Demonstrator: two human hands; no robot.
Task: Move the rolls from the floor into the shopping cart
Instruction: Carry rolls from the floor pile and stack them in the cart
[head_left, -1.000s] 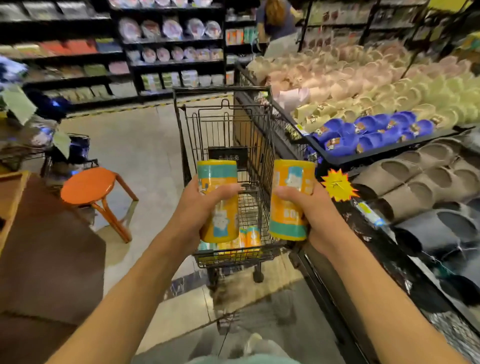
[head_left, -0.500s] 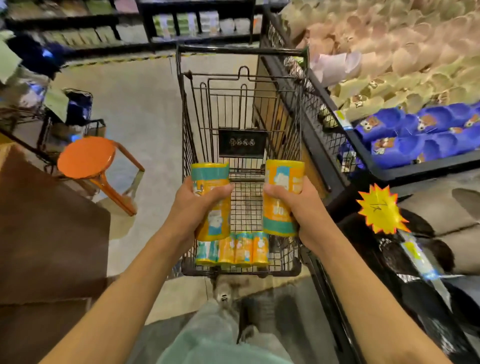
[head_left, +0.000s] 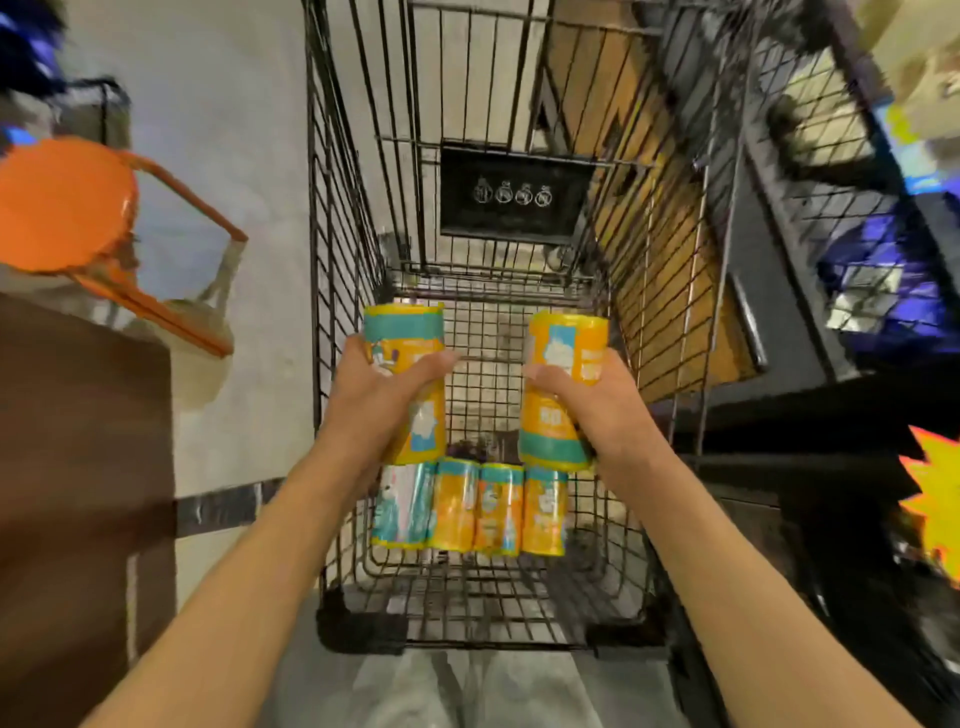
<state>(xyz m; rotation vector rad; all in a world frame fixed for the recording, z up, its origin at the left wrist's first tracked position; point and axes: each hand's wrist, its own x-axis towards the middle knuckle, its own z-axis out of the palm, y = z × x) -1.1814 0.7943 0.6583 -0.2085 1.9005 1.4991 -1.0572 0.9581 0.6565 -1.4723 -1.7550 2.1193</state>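
You hold two rolls, one in each hand, and both are up in the air over the shopping cart (head_left: 337, 312). The left roll (head_left: 410, 379) stands almost straight up, long way up and down, and your left hand (head_left: 379, 410) has its grip wrapped tight round its middle. The right roll (head_left: 561, 395) also stands up, leaning a little, and your right hand (head_left: 597, 410) has its grip curled round its side.

Below them, four more rolls (head_left: 470, 506) lie flat in a row, side by side and touching, on the wire floor of the cart, at the end near you. Their long way points from you to the far end.

Both held rolls hang just above and a bit past that row. I think you need to tip each roll flat, then lower it. The bare wire beyond the row looks like the best spot. Both hands look about as near to it.

An orange stool (head_left: 67, 208) stands off to the left.
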